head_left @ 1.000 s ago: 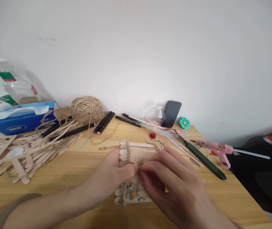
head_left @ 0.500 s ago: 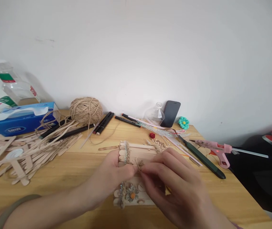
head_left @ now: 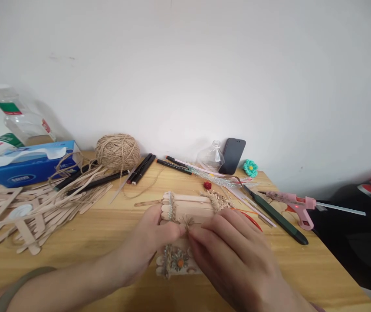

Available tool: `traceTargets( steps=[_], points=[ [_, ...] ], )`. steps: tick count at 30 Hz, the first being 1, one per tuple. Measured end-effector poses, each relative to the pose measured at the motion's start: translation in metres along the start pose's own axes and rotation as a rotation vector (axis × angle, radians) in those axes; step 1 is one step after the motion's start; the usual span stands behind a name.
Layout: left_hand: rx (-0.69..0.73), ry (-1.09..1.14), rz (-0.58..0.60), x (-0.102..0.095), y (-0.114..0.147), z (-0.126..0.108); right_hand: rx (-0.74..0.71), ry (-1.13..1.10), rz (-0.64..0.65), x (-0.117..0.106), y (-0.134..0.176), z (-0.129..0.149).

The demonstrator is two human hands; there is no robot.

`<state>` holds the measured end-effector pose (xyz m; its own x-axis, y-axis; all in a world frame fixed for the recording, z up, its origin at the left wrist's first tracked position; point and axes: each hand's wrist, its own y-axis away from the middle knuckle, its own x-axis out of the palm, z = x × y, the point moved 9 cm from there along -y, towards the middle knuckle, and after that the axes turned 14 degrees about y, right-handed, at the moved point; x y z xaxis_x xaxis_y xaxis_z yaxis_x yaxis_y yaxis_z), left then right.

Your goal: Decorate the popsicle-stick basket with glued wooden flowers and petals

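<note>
At the far left of your wooden table (head_left: 103, 225), a clear bottle (head_left: 25, 123) with a green label stands behind a blue tissue box (head_left: 35, 167). In front of the box spreads a loose pile of craft sticks (head_left: 31, 236), with a white round cap (head_left: 21, 211) lying among them. Next comes a ball of twine (head_left: 118, 152) near the wall, then a pair of black markers (head_left: 143, 169) side by side. Your left hand (head_left: 154, 236) grips the left edge of the craft-stick piece (head_left: 195, 211), which lies near the middle of the table in front of you — the thumb is on top, the other fingers mostly hidden. A braided trim runs down that edge, and beside it, nearer you, sits a silvery flower (head_left: 180, 263) with an orange centre. Your left thumb tip meets a small twine tuft (head_left: 188, 222) over the piece, and your right hand (head_left: 234, 251) pinches the tuft between its fingertips. Beyond your hands lie a red rose (head_left: 207, 186), a small clear bottle (head_left: 213, 157), a dark phone (head_left: 233, 155) leaning on the wall and a turquoise flower (head_left: 250, 167). Farther right rest a dark green-handled tool (head_left: 276, 215) and a pink glue gun (head_left: 297, 206) — a pale glue stick protrudes from its back.
</note>
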<state>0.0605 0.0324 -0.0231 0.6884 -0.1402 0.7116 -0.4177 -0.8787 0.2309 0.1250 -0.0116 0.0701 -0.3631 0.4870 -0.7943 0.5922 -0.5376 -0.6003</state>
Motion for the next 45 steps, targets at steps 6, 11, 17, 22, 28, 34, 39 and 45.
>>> traceTargets(
  steps=[6, 11, 17, 22, 28, 34, 39, 45],
  points=[
    [-0.040, 0.024, -0.138, -0.012, 0.001, 0.004, 0.162, -0.241, -0.095, -0.021, 0.000, -0.019],
    [-0.043, 0.023, -0.161, -0.013, 0.002, 0.001, 0.216, -0.217, -0.145, -0.030, 0.006, -0.029],
    [-0.025, 0.002, -0.210, -0.014, 0.004, -0.001, 0.241, -0.201, -0.145, -0.024, 0.011, -0.034],
    [-0.010, -0.026, -0.206, -0.014, 0.002, -0.002, 0.250, -0.205, -0.145, -0.022, 0.013, -0.035],
    [-0.008, -0.035, -0.147, -0.010, -0.002, -0.001, 0.258, -0.207, -0.142, -0.022, 0.015, -0.035],
    [-0.045, 0.021, -0.154, -0.011, 0.000, 0.002, 0.208, -0.134, -0.113, -0.019, 0.015, -0.021],
    [-0.055, 0.117, -0.102, -0.010, 0.002, 0.006, 0.227, -0.102, -0.092, -0.012, 0.009, -0.013],
    [-0.079, 0.108, -0.124, -0.012, 0.005, 0.008, 0.221, -0.131, -0.125, -0.010, 0.003, -0.011]
  ],
)
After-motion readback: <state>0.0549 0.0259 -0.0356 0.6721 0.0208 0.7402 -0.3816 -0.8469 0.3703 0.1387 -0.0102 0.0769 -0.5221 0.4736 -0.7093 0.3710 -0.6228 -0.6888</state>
